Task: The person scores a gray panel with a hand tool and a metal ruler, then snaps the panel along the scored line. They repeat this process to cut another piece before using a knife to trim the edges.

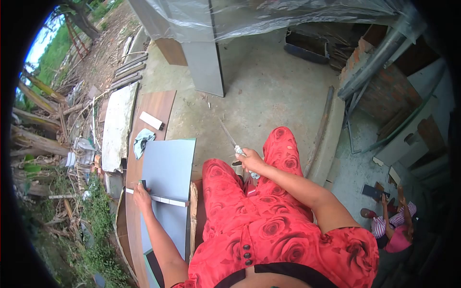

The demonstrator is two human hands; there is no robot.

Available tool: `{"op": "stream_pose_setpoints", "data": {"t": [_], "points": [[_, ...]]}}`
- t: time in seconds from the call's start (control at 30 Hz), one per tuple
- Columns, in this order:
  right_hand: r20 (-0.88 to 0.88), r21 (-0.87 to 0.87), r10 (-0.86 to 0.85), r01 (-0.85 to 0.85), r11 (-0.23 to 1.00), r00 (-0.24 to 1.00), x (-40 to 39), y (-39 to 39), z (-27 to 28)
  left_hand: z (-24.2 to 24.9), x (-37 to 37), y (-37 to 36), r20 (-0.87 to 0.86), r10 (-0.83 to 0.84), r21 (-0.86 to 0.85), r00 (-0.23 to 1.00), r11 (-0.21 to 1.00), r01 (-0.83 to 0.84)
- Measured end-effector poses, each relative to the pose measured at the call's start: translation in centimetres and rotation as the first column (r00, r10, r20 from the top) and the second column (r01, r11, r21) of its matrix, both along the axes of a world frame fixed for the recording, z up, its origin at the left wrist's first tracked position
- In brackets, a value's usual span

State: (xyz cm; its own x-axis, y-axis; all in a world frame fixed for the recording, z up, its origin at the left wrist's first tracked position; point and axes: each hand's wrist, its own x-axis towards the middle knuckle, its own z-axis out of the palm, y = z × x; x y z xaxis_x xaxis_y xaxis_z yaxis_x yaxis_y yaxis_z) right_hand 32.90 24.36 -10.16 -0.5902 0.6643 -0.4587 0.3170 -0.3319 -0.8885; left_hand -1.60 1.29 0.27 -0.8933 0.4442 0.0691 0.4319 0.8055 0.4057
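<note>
My left hand (142, 196) is closed at the left end of a white strip (165, 199) with dark marks, which lies across a grey-blue panel (168, 168). A small black object (143, 183) shows at its fingertips. My right hand (250, 161) grips the pale, wrapped handle of a long thin tool (228, 132), whose narrow shaft points up and left over the floor. The panel rests on a brown wooden board (154, 108). A light blue cloth (143, 142) and a white block (151, 120) with a dark end lie beyond the panel.
An upright grey board (203, 67) stands ahead on the concrete floor (254, 86). Plastic sheeting (288, 12) hangs above. At the right are a metal post (372, 60) and a seated person (397, 225) holding a dark tablet-like object. Plants and debris lie left.
</note>
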Motion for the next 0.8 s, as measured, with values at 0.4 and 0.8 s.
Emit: {"op": "stream_pose_setpoints", "data": {"t": [0.4, 0.8], "points": [[0.181, 0.698, 0.611, -0.538, 0.473, 0.771, -12.6, -4.1, 14.8, 1.5, 0.6, -0.3, 0.064, 0.081, 0.043, 0.995, 0.996, -0.084], [0.4, 0.657, 0.721, -0.726, 0.206, 0.566, -18.9, -7.9, 14.6, 1.5, 0.4, -0.5, 0.077, 0.081, -0.002, 0.994, 0.997, -0.081]]}}
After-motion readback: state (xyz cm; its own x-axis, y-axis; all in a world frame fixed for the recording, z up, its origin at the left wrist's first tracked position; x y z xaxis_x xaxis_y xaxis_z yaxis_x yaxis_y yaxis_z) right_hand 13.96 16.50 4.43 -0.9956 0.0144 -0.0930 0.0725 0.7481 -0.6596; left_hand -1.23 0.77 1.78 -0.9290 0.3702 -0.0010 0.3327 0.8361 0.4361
